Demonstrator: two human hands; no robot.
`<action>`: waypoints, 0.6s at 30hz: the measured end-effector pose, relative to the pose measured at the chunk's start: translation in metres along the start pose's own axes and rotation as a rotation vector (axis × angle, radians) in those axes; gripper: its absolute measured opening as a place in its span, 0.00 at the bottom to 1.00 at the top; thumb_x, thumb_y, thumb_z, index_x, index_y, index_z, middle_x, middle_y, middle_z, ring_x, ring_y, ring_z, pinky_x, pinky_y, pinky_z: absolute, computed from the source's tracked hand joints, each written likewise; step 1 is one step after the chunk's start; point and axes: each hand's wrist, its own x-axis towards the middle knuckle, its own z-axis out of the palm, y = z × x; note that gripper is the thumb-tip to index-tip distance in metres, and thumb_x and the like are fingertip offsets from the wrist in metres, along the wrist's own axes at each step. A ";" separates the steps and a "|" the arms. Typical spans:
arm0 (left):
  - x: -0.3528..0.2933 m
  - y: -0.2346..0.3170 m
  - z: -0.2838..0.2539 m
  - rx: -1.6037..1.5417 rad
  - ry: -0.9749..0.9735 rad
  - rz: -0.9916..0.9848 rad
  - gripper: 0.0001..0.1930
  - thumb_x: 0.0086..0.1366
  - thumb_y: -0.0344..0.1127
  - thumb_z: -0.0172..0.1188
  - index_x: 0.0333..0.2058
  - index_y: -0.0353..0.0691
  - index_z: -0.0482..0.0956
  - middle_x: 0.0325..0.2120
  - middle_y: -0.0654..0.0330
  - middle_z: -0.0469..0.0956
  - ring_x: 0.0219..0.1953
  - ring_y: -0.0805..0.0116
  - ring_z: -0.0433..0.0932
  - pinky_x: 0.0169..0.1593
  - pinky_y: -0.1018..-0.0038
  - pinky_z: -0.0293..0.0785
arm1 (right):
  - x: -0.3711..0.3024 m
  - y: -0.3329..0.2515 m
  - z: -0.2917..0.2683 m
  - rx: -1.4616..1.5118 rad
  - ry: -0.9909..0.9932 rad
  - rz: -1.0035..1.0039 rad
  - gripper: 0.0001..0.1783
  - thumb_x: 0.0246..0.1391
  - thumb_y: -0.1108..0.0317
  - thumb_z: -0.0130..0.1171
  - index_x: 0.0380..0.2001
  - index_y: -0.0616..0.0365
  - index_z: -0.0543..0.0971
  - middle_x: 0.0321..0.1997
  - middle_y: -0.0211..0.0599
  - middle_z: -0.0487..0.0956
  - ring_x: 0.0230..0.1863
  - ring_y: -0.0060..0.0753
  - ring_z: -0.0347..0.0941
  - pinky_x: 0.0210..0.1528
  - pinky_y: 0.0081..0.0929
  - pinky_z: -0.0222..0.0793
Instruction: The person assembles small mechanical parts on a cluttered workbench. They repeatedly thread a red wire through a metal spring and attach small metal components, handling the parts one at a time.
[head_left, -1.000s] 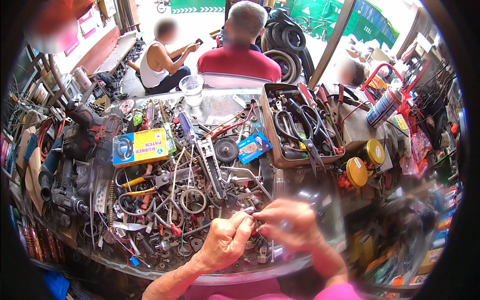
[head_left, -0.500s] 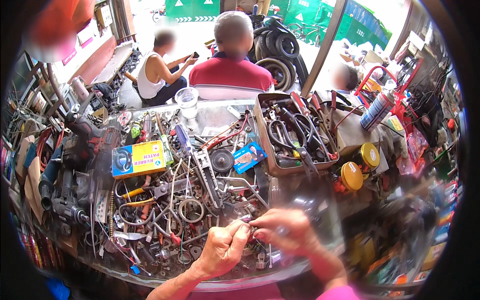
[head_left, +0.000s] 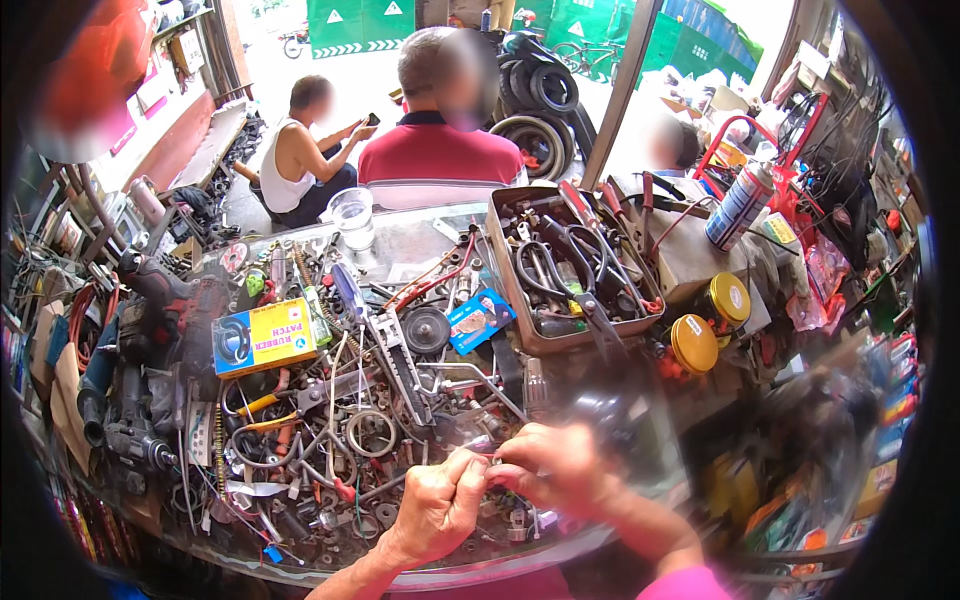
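My left hand (head_left: 437,508) is closed in a pinch over the near edge of the cluttered glass-topped counter. My right hand (head_left: 562,466), smeared by motion, meets it fingertip to fingertip. Its thumb and fingers are closed too. Whatever they hold between them is too small and covered to name. Beneath and left of the hands lie loose metal parts, among them a metal ring (head_left: 371,429) and a bent metal rod (head_left: 478,377). A caliper-like metal tool (head_left: 402,368) lies beyond my left hand, beside a round black wheel (head_left: 427,330) and a blue card (head_left: 480,320).
A metal box (head_left: 580,343) of pliers and scissors stands beyond my right hand, with yellow-lidded jars (head_left: 694,343) and a spray can (head_left: 739,205) further right. At left lie a yellow-and-blue carton (head_left: 264,338) and a power drill (head_left: 140,440). A plastic cup (head_left: 352,220) stands near two seated people.
The whole view has shifted slightly, so the counter's things appear further left. My hands stay together at the fingertips, and my right hand has turned a little.
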 end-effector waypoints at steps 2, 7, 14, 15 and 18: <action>-0.001 -0.002 -0.001 0.044 -0.009 0.049 0.08 0.66 0.30 0.49 0.31 0.33 0.75 0.18 0.54 0.75 0.19 0.59 0.77 0.23 0.71 0.69 | 0.002 -0.002 -0.002 -0.019 -0.038 0.036 0.11 0.48 0.65 0.66 0.28 0.61 0.78 0.22 0.37 0.76 0.20 0.37 0.73 0.20 0.29 0.67; 0.000 0.004 -0.001 0.060 -0.067 0.099 0.07 0.66 0.29 0.50 0.30 0.34 0.74 0.18 0.55 0.74 0.18 0.57 0.76 0.21 0.70 0.68 | -0.002 -0.001 0.000 -0.036 -0.038 0.052 0.15 0.51 0.62 0.64 0.20 0.60 0.74 0.17 0.35 0.71 0.16 0.37 0.69 0.16 0.29 0.62; 0.000 0.001 0.001 0.091 -0.075 0.146 0.07 0.65 0.28 0.50 0.29 0.34 0.73 0.17 0.54 0.72 0.17 0.56 0.75 0.21 0.69 0.68 | -0.001 0.002 -0.002 -0.054 -0.050 -0.012 0.16 0.52 0.62 0.62 0.19 0.60 0.72 0.15 0.36 0.67 0.14 0.39 0.66 0.15 0.31 0.59; -0.001 0.001 0.001 0.098 -0.066 0.151 0.07 0.65 0.28 0.49 0.29 0.34 0.73 0.17 0.54 0.73 0.17 0.56 0.75 0.21 0.69 0.69 | 0.000 0.001 -0.003 -0.043 -0.050 -0.021 0.16 0.53 0.62 0.62 0.19 0.60 0.72 0.15 0.36 0.67 0.14 0.39 0.66 0.15 0.31 0.59; -0.001 0.004 0.000 0.093 -0.042 0.100 0.07 0.65 0.28 0.49 0.30 0.34 0.74 0.16 0.54 0.73 0.17 0.57 0.75 0.21 0.68 0.69 | 0.007 -0.008 -0.012 0.025 -0.136 0.039 0.15 0.54 0.63 0.60 0.20 0.60 0.72 0.16 0.36 0.67 0.15 0.40 0.66 0.15 0.31 0.59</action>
